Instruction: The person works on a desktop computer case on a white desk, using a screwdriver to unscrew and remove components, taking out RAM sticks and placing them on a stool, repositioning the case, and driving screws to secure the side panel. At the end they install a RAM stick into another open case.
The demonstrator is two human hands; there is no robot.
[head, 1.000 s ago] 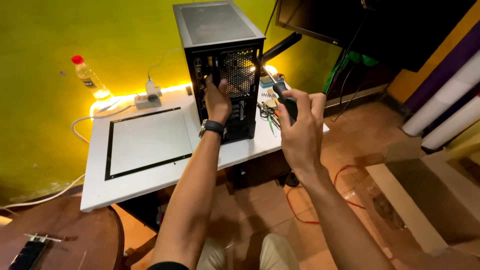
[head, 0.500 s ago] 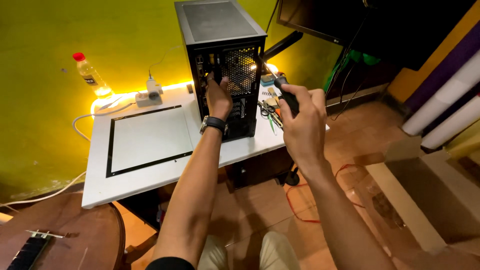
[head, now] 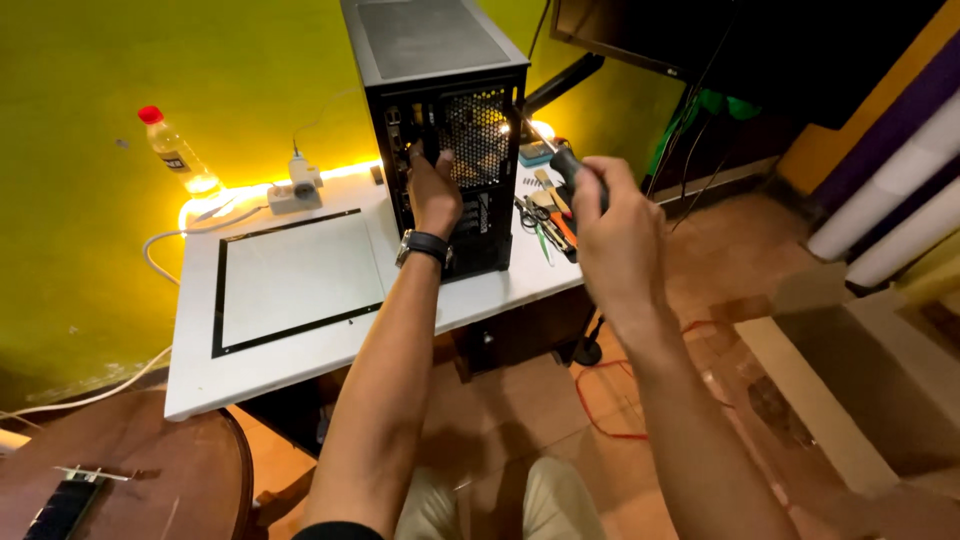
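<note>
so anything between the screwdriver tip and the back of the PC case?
Nothing visible. The black-handled screwdriver in the right hand points at the upper right rear edge of the black computer case; the left hand rests further left.

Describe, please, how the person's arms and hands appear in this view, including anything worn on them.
Both forearms are bare, with no gloves on either hand. The left hand has a dark wristwatch on a black band at the wrist. A black sleeve edge shows at the upper left arm. The right hand and its wrist show nothing worn.
</note>
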